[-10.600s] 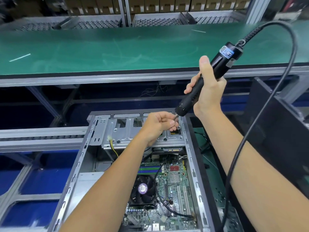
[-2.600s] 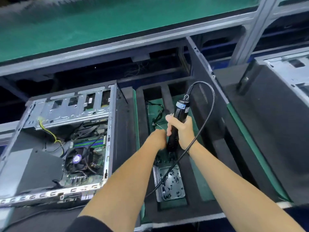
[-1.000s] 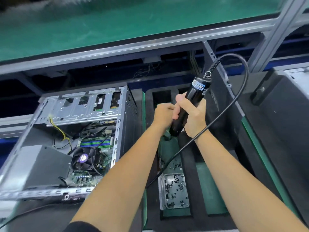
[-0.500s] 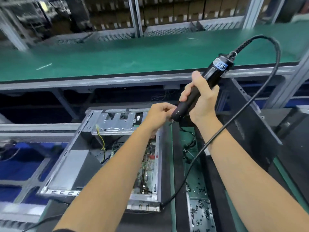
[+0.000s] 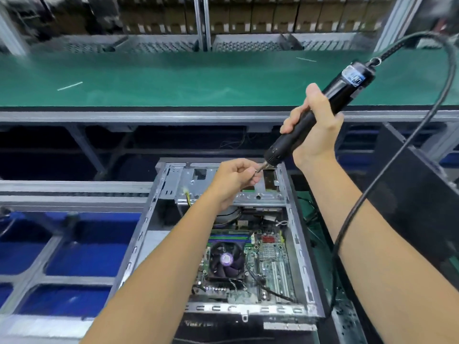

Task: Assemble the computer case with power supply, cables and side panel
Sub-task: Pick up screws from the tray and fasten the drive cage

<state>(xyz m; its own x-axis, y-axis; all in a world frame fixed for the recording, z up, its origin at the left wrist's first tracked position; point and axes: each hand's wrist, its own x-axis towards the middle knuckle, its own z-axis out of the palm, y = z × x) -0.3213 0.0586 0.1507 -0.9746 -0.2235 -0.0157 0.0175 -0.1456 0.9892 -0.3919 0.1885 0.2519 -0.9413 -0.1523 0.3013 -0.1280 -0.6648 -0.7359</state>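
Two bare forearms reach forward over a wide green counter (image 5: 173, 80) that runs across the far side, with blurred rows of boxes (image 5: 248, 16) on shelving behind it. Below it, nearer the person, the open computer case (image 5: 149, 214) lies on its side with its interior facing up, just beside a black panel (image 5: 422, 184) that stands at the right. Inside the case sit the green motherboard (image 5: 273, 264) and, left of it, a round cooler fan (image 5: 226, 259) with a purple hub. A metal drive cage (image 5: 258, 197) spans the far end of the case. The right hand (image 5: 315, 127) is wrapped round the body of a black electric screwdriver (image 5: 320, 112), held tilted with its tip pointing down and left towards the far right corner of the cage; its thick black cord (image 5: 372, 189) loops up and then down along the right forearm. The left hand (image 5: 233, 180) hovers over the cage with curled fingers pinching at the screwdriver's bit (image 5: 261, 168); whether a screw sits between them is too small to tell.
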